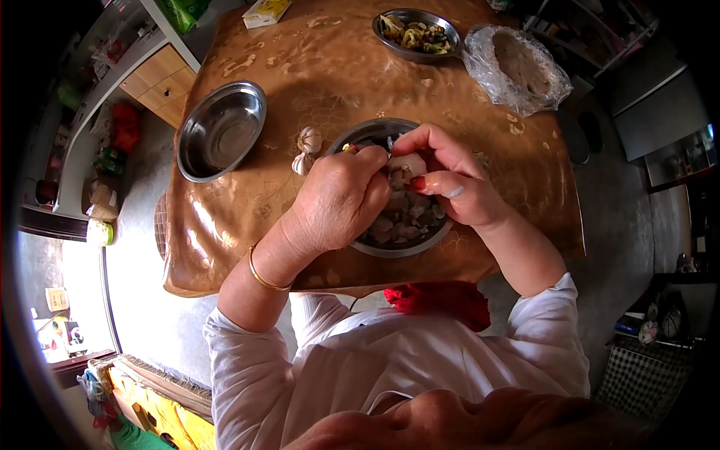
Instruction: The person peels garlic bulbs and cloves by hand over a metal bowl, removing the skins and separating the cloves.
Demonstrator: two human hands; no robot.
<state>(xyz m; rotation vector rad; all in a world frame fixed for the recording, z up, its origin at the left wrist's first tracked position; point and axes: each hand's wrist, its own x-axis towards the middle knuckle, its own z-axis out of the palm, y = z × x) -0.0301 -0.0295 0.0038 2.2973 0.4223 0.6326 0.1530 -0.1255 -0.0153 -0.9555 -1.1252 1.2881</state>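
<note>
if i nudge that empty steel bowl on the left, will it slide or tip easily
The empty steel bowl probably slides readily: smooth metal on a glossy tablecloth. It looks thin and empty, so likely light. Its wide, shallow shape should resist tipping.

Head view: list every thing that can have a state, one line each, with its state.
left hand: closed on the garlic
right hand: pinching the garlic
garlic: held over the middle bowl, partly peeled
middle bowl: holds peels
garlic bulbs: whole, on the table
left bowl: empty
far bowl: holds food
dish: covered with plastic wrap
</note>
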